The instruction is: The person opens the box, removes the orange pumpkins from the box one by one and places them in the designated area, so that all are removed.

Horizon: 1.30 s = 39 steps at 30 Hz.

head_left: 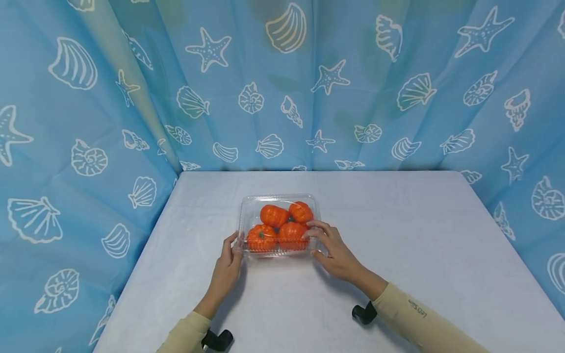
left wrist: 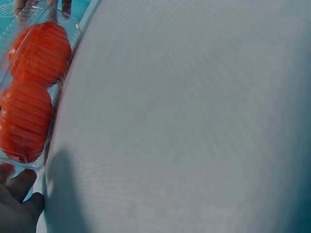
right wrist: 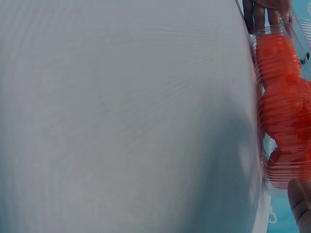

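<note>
A clear plastic clamshell container [head_left: 256,200] sits on the white table, its lid over several small orange pumpkins [head_left: 291,235]. My left hand [head_left: 229,257] holds the container's left side, fingers along the edge near the front corner. At the opposite end, my right hand [head_left: 333,250] grips the right side, with fingers over the edge and the thumb low by the front corner. The left wrist view shows two pumpkins [left wrist: 26,119] through the ribbed clear wall, with left fingertips [left wrist: 22,184] against the near end. In the right wrist view, the right thumb [right wrist: 300,201] touches the container's end.
A white cloth covers the table [head_left: 397,230] around the container. Blue curtains [head_left: 335,113] with white shells and starfish hang behind and at both sides. Dark camera mounts [head_left: 364,314] stick out below both wrists.
</note>
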Available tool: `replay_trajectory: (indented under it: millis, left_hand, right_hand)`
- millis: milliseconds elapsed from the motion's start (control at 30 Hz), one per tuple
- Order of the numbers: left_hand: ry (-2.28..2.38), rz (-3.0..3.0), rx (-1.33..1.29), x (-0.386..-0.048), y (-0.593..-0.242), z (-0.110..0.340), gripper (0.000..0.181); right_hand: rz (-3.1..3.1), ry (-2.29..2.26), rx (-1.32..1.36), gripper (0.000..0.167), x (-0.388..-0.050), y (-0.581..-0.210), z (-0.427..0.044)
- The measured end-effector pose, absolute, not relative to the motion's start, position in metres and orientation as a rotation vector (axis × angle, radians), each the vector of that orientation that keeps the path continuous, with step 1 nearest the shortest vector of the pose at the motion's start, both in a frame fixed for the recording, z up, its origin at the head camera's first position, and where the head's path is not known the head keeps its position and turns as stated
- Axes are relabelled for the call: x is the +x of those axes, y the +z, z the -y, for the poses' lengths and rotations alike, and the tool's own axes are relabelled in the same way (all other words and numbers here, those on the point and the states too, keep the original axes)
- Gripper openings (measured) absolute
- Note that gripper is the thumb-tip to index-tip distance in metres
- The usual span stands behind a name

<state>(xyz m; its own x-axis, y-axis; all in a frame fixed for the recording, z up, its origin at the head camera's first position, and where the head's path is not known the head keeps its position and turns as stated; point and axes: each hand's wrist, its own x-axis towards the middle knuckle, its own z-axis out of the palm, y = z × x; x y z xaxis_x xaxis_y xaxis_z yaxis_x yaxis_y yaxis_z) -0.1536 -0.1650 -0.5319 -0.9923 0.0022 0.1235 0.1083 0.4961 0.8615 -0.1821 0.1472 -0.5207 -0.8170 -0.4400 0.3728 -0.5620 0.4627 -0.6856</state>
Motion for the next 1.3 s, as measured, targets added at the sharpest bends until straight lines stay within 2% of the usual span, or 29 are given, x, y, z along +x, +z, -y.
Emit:
replay_trajectory:
  millis: [667,1067,1300]
  left_hand:
    - [-1.63,2.55,-0.112,-0.153,-0.53,0.158,0.052]
    - [-1.595,2.583,-0.09,-0.152,-0.533,0.16,0.052]
    - [-1.638,2.58,-0.062,-0.152,-0.532,0.162,0.053]
  right_hand:
    - [2.555,1.354,0.712,0.027,-0.179,-0.522,-0.146]
    - [2.616,1.449,0.632,0.041,-0.176,-0.526,-0.142]
    - [2.605,1.45,0.603,0.041,-0.174,-0.528,-0.137]
